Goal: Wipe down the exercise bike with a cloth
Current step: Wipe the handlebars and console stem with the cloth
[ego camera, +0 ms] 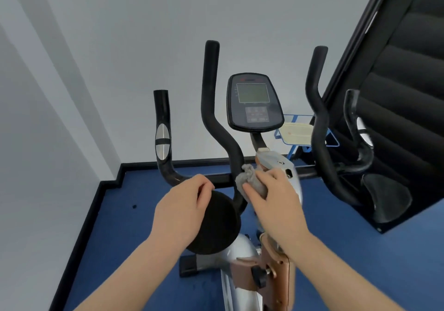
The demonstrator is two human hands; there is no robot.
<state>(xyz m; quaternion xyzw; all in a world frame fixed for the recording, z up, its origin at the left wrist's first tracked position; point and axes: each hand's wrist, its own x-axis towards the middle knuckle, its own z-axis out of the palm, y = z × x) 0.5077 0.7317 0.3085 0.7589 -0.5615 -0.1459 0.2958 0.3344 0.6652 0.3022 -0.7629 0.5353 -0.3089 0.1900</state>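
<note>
The right hand [276, 197] grips the cloth [249, 178] against the handlebar [211, 109]. The left hand [185, 205] sits just left of that grip; the console [254, 101] stands behind it, above.

Blue floor [149, 195] under and left of the hands, black skirting [168, 164] beyond them along a white wall [144, 34]. Far right of the hands, a large black ribbed panel [403, 94] leans upright. Beyond the right hand, a blue frame [332, 140] carrying a cream tray [296, 133].
</note>
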